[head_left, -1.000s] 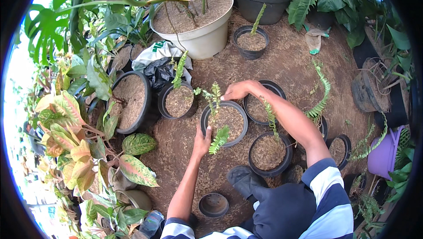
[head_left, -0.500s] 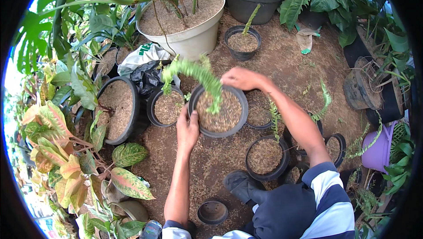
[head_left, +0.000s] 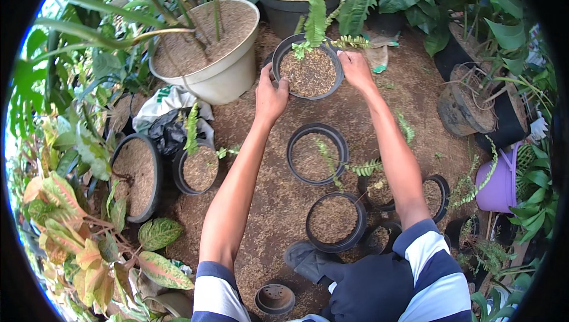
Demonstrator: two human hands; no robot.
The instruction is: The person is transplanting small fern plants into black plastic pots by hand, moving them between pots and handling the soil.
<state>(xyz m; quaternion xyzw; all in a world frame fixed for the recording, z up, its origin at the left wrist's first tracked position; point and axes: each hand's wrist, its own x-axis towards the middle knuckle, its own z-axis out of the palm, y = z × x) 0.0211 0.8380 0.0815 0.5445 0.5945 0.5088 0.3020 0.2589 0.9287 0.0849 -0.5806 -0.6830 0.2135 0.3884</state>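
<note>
Both my arms reach forward with a black plastic plant pot (head_left: 308, 73) between my hands. Soil mixed with pale husks fills it, and a green fern (head_left: 314, 13) arches from its far side. My left hand (head_left: 273, 95) grips the left rim, thumb over the edge. On the right rim, the fingers of my right hand (head_left: 354, 69) are closed. Nearer to me on the ground stands another black pot (head_left: 317, 178) of soil, with a thin fern frond (head_left: 326, 155) across its right side.
A big cream pot (head_left: 234, 76) stands at the far left, a large black pot (head_left: 275, 10) at the far middle. Left of my forearm is a small fern pot (head_left: 200, 171). More pots surround my boot (head_left: 305, 261); a purple pot (head_left: 501, 185) sits at the right.
The held fern pot has moved away from me, toward the far pots. My right hand has shifted from its far rim to its right rim. My view has shifted too.
</note>
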